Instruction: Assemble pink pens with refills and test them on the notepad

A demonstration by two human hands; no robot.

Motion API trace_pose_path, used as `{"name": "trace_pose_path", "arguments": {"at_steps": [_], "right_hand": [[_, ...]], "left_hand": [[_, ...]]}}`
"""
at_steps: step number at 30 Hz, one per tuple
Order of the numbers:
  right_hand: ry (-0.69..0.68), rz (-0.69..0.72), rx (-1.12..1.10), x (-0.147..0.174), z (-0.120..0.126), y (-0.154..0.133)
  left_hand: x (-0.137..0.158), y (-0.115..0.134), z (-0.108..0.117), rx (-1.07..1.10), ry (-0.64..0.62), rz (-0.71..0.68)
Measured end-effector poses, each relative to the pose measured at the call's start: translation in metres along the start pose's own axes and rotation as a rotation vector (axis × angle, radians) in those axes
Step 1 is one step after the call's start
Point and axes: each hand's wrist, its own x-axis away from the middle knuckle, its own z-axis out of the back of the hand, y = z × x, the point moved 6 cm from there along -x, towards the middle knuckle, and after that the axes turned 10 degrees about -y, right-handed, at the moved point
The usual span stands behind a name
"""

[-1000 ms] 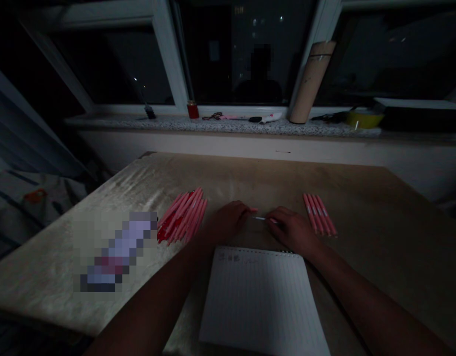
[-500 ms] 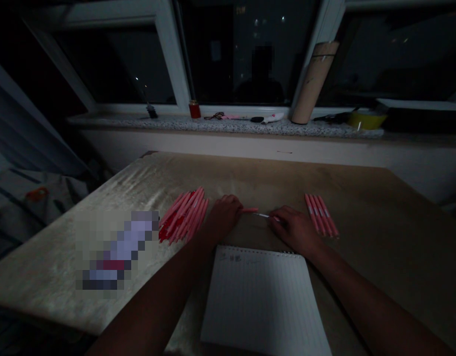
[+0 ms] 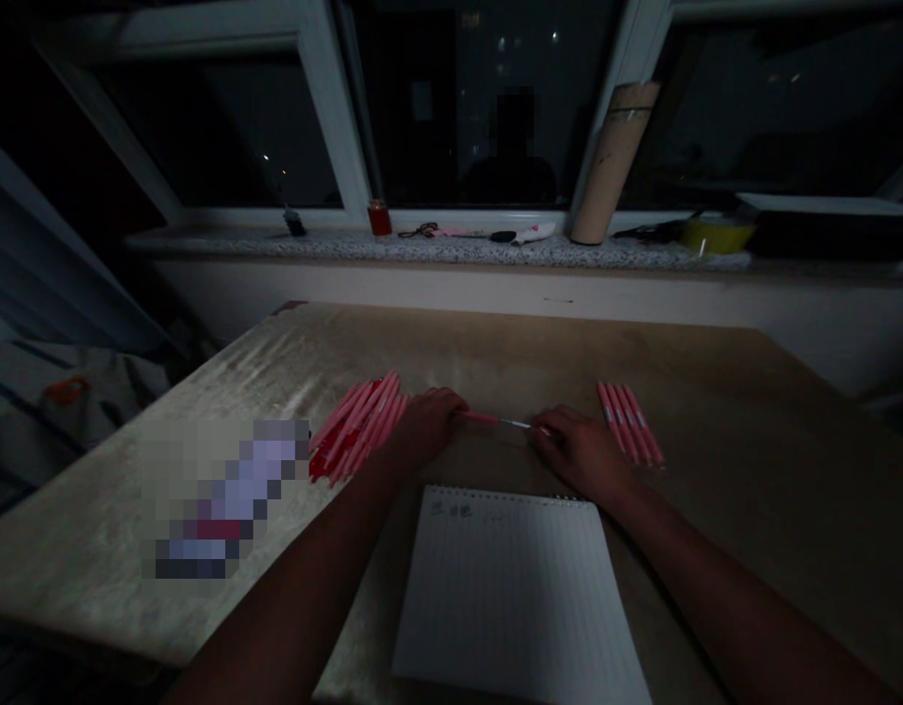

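Note:
Between my hands a slim pink pen stretches almost level above the table, with a thin whitish section showing near its middle. My left hand is closed around its left end. The fingers of my right hand pinch the other end, where a bit of pink shows. Whether the two parts are joined at the whitish section I cannot tell. Beside my left hand lies a loose pile of pink pens on something red. To the right of my right hand, several pink pens lie side by side.
A spiral notebook with lined pages and some writing lies in front of me. A blurred-out purplish object is on the left of the table. On the windowsill stand a cardboard tube, a red jar and yellow tape.
The pink part at my left hand now lines up with the whitish section, where before it sat slightly above it. My left hand has shifted a little left. My right hand stays nearly still.

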Motion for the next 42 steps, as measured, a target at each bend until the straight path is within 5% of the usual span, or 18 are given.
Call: {"name": "trace_pose_path", "arguments": {"at_steps": [42], "right_hand": [[-0.023,0.017,-0.031,0.0,-0.0022,-0.001]], "left_hand": [[0.0009,0.0081,0.0012,0.029,0.009,-0.052]]}}
